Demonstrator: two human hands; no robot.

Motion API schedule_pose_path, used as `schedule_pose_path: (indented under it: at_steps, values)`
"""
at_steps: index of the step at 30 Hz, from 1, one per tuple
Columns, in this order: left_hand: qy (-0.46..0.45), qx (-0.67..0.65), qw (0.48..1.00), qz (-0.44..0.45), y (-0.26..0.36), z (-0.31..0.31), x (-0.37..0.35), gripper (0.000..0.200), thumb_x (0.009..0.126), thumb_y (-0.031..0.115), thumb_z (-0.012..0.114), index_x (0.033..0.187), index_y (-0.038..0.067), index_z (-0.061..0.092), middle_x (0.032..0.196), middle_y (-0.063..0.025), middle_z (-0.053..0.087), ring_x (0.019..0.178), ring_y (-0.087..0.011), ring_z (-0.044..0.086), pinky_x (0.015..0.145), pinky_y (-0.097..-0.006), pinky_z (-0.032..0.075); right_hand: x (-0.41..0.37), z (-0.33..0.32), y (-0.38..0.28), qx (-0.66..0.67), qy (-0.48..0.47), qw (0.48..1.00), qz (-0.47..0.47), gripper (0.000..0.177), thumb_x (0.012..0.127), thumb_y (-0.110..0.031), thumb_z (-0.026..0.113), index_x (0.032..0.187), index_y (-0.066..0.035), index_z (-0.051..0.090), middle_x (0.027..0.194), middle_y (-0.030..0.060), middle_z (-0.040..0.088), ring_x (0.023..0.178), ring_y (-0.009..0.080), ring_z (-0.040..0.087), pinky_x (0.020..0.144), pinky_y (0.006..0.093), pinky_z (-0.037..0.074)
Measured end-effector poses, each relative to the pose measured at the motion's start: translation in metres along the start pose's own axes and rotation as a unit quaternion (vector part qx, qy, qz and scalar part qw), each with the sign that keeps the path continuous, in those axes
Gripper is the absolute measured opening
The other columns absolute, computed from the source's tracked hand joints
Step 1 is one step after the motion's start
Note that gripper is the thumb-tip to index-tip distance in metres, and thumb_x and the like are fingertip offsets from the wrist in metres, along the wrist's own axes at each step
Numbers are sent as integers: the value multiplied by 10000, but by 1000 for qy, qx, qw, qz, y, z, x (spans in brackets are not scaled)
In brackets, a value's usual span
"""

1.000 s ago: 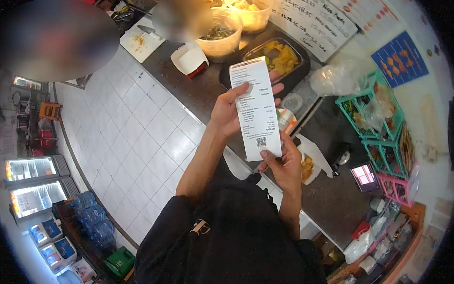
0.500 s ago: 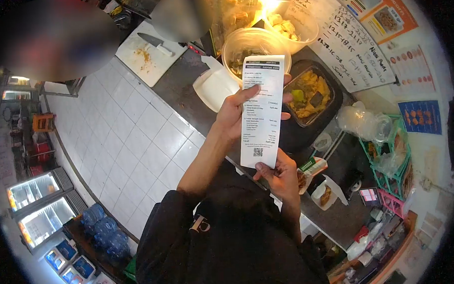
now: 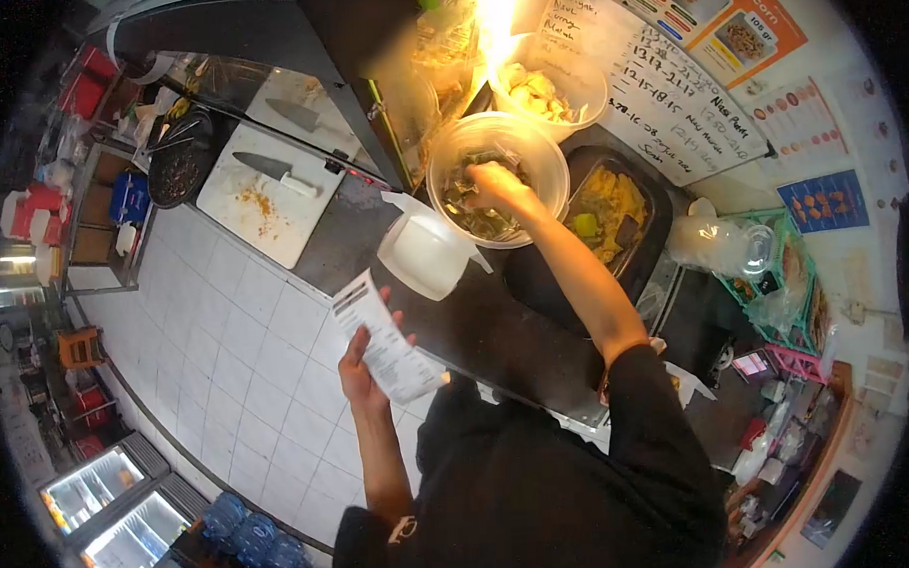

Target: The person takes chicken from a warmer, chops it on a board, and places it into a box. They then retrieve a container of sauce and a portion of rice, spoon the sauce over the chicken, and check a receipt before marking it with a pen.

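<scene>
A long printed receipt [image 3: 384, 342] is in my left hand [image 3: 362, 372], pinched between thumb and fingers, tilted over the counter's front edge. My right hand [image 3: 498, 192] reaches into a clear round tub [image 3: 547, 196] of dark leafy pieces [image 3: 472, 215]; its fingertips are down among them, and whether they grip any cannot be made out. Just left of the tub sits an open white takeaway box [image 3: 423, 253]. Right of the tub, partly behind my forearm, a black tray [image 3: 633, 248] holds yellow food with a green piece.
Another tub [image 3: 593, 99] with pale pieces stands behind, near a bright glare. A knife [image 3: 270, 170] lies on a white cutting board [image 3: 272, 220] at the left. A handwritten whiteboard [image 3: 658, 87] and green baskets [image 3: 789, 272] are on the right.
My right hand has let go of the receipt and moved up into the tub. My left hand has carried the receipt down and left. The view has shifted, showing more of the left side.
</scene>
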State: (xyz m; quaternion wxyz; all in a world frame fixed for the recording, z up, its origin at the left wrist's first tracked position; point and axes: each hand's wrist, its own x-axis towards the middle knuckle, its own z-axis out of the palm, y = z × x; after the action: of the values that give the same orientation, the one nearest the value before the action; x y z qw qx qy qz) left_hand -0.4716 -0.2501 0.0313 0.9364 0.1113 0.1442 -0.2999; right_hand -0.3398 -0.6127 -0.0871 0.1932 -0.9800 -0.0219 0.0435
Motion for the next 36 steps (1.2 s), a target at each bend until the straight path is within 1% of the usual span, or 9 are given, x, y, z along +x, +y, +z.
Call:
schedule_pose_path:
  at_steps: [6,9,14,19,24,26,28,31,36]
  values:
    - [40,27,993,111,29,-20,-45,602,953,91,457,1499,61,204,1483,-170,366,1159,-327,575,914,-550,507,9,-21,-12,-30,-112,990,78,242,626,-163,760,772,16,690,811,238,669,809,376,678,697,457,546]
    - [54,-27,996,66,25,-35,-30,601,956,95,462,1496,43,204,1447,-176,403,1168,-332,566,927,-535,503,2,18,23,-38,-25,999,-13,250,620,-183,772,782,-9,695,797,234,664,818,371,668,701,465,537]
    - [-2,78,996,-34,-8,12,20,589,968,142,433,1500,66,192,1499,-184,335,1168,-357,565,911,-582,508,4,8,13,-74,-11,994,77,187,663,-189,707,750,-25,685,797,176,675,829,387,648,735,504,515]
    - [25,165,983,-77,-34,12,30,590,978,157,414,1503,64,160,1502,-194,318,1163,-355,569,869,-570,538,-47,-45,1,295,331,892,87,142,754,-132,627,843,-22,643,879,158,669,775,276,632,727,411,501]
    - [-23,211,961,-178,-100,17,30,604,983,154,417,1511,83,131,1523,-170,291,1176,-333,561,904,-540,521,-269,-109,-36,498,480,704,163,134,806,-26,640,750,-12,519,787,93,607,699,145,589,583,295,476]
    - [-29,237,943,-230,-127,17,29,600,982,158,423,1509,86,145,1518,-176,298,1172,-329,563,893,-531,524,-374,-103,-39,466,443,742,191,131,849,41,601,846,-33,493,916,95,601,765,120,593,670,262,507]
    - [-28,290,919,-265,-164,21,25,606,969,168,459,1503,94,182,1498,-192,333,1145,-315,577,858,-505,530,-482,-90,-42,543,408,631,374,223,832,45,627,1035,-27,569,954,83,621,830,130,623,693,256,529]
    - [-36,336,890,-306,-230,25,16,608,946,199,511,1476,50,255,1456,-203,391,1113,-298,586,866,-477,525,-617,-45,-21,338,432,604,578,335,826,-13,656,1153,-30,586,928,92,692,819,149,669,703,301,545]
    - [21,370,890,-265,-325,-12,6,559,924,250,519,1414,30,366,1326,-195,518,1071,-300,601,896,-467,519,-681,60,72,209,463,628,590,230,823,-91,688,1045,-37,666,893,131,690,749,223,689,642,329,549]
